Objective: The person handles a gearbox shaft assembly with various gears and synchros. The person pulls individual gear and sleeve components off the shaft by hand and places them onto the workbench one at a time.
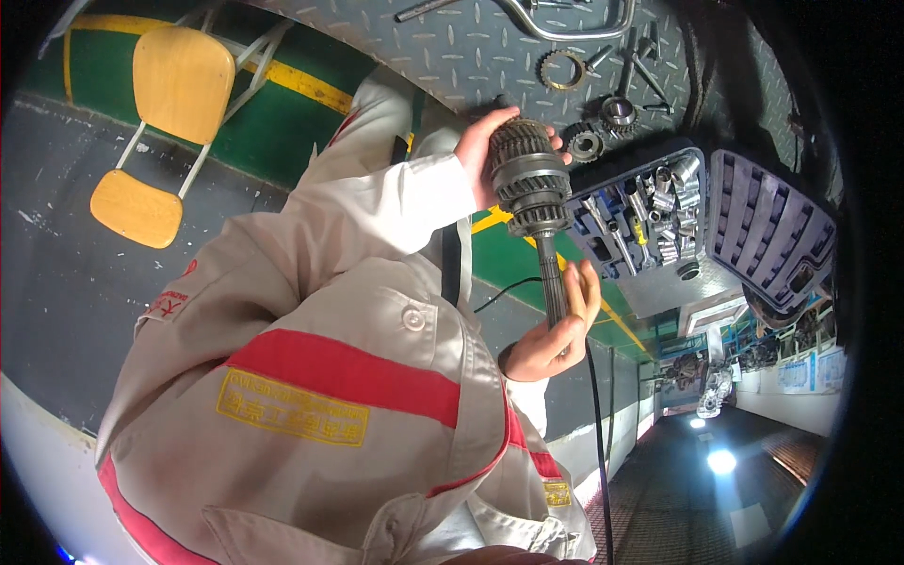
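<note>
A metal transmission shaft with a stack of gears (pixel 532 174) is held out in front of my chest. My left hand (pixel 477 155) wraps around the thick geared end, its fingers curled behind the gears. My right hand (pixel 554 341) is closed around the thin splined end, thumb and fingers on either side of it. Beyond the geared end, a loose gear (pixel 574 143) lies at the edge of the metal bench, near a second toothed part (pixel 619 114) and a toothed ring (pixel 545 72).
The diamond-plate bench top (pixel 452 52) carries bent bars and bolts. At the right sits an opened socket set case (pixel 680 156) with its lid (pixel 749 212) folded back. A wooden-seated chair (pixel 184 85) stands on the floor at left. A black cable (pixel 600 443) hangs by my right arm.
</note>
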A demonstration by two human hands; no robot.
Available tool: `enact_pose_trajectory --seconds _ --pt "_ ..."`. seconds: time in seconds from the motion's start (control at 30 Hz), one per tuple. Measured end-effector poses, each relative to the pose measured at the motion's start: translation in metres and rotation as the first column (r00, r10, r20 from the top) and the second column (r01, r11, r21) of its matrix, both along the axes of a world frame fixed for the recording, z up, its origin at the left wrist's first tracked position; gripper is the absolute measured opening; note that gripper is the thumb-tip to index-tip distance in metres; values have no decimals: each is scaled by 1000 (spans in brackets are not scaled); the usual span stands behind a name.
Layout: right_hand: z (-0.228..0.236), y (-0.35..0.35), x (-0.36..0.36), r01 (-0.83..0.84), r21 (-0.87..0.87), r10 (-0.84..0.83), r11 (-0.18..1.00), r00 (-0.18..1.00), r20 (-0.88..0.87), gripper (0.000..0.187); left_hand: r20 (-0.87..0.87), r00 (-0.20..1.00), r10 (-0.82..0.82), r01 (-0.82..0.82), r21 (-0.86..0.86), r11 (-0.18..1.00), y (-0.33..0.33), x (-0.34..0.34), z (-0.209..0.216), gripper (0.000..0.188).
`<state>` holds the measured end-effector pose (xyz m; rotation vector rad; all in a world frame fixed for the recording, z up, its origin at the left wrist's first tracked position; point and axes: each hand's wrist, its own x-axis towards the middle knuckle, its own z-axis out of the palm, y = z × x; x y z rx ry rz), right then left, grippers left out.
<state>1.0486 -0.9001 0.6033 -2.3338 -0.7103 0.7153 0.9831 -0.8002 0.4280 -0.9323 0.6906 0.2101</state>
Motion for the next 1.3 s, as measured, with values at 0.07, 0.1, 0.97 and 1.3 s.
enact_pose_trajectory --seconds 0.07,0.1,0.97,1.3 --pt "18 -1 5 22 -111 -54 994 955 -290 46 -27 1000 0 1 40 999 -2 3 2 45" --pt "29 10 7 82 -188 -159 979 881 -445 44 -43 999 12 -10 31 999 -2 2 2 45" --pt "-29 22 10 226 -700 -632 677 -310 -711 37 -19 977 -213 214 73 974 -1 -17 -13 46" --pt "-50 28 -2 22 -366 -363 931 189 -912 37 -243 954 -178 283 522 804 51 -34 12 48"
